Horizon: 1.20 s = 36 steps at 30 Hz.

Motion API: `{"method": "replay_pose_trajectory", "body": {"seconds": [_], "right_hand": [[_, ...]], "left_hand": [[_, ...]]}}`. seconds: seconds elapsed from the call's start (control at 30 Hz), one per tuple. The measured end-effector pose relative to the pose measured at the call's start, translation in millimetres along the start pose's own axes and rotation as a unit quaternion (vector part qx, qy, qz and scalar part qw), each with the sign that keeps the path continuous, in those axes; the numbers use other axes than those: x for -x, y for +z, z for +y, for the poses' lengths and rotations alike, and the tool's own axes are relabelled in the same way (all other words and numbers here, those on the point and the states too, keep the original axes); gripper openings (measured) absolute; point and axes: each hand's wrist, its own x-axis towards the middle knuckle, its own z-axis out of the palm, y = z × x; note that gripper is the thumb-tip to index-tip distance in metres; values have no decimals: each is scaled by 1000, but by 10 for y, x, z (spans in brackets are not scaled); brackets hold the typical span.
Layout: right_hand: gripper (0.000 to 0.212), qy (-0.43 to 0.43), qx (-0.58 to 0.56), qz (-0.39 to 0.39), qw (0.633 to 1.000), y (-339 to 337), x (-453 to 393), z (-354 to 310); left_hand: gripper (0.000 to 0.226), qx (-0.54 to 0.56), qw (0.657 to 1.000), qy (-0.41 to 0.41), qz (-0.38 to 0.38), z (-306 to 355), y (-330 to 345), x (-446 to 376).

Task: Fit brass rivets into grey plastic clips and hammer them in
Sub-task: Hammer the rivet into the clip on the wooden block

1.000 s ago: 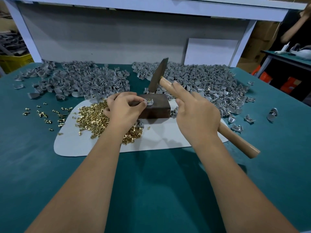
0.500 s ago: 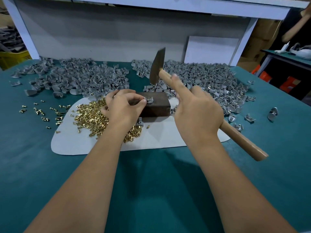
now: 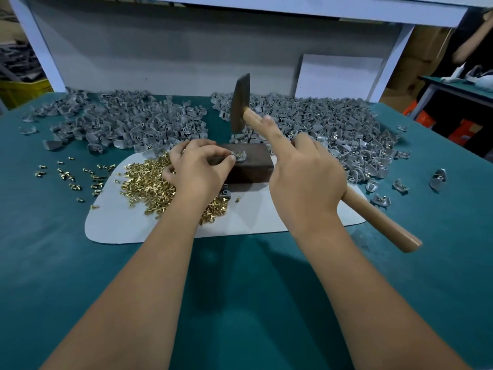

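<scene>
Since a second ago my hammer (image 3: 241,102) has gone up: its head now stands higher over the dark block (image 3: 250,162), clear of it, in the upper middle of the frame. My right hand (image 3: 306,180) grips the wooden handle, fingers curled round it with the forefinger laid straight along the shaft toward the head. My left hand (image 3: 198,169) has not shifted; its thumb and fingers pinch the grey clip (image 3: 238,156) with its brass rivet flat on the block's top, near the block's left end.

What the blow turns on: the clip lies below the hammer head and slightly toward me, with my left fingertips touching the clip's left side. The handle's long axis runs from lower right up to the centre, so the head will swing down and leftward, toward those fingertips. I judge that the strike must land on the rivet's right, away from my pinch.

Loose brass rivets (image 3: 149,180) are heaped on the white mat (image 3: 266,217) under my left wrist; grey clip piles (image 3: 320,121) cover the tabletop (image 3: 53,263) behind.
</scene>
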Motion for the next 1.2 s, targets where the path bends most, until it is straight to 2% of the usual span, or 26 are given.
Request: {"method": "replay_pose_trajectory", "body": {"seconds": [0.1,0.17,0.23,0.33,0.4,0.47,0.6,0.7,0.8,0.9,0.97,1.07,1.2], "right_hand": [[60,-42,33,-22,998,53,7,10],[61,-29,34,-33,998,47,13,32],[60,-15,29,-17,999,8,26,17],[61,-49,38,-31,998,45,24,23],[60,-34,29,-33,998,32,27,21],[59,-19,12,-3,1000,0,33,-20],[60,-29,36,-37,998,41,36,21],[59,0,5,-4,1000,-19,44,-1],[61,-37,24,-35,998,56,54,-7],[60,-14,15,-28,999,30,52,9],[59,-8,6,-3,1000,34,61,-7],[61,-28,25,-41,998,99,54,11],[60,-3,4,-1,1000,56,58,-28]], "left_hand": [[17,21,1000,8,-7,-11,-8,-13],[20,24,1000,2,-6,1,-7,-3],[17,0,1000,-7,4,7,5,-10],[16,17,1000,-2,-4,-14,13,-17],[16,16,1000,-2,-4,-15,5,-7],[16,-4,1000,0,2,-9,9,-14],[17,10,1000,-5,-6,0,3,-8],[21,-2,1000,-7,0,20,3,-7],[19,22,1000,-1,0,15,8,-10],[24,12,1000,-2,3,18,4,-7],[23,0,1000,-3,4,20,11,-22],[18,19,1000,-3,-5,14,10,-4],[8,-17,1000,-3,0,18,14,-15]]}}
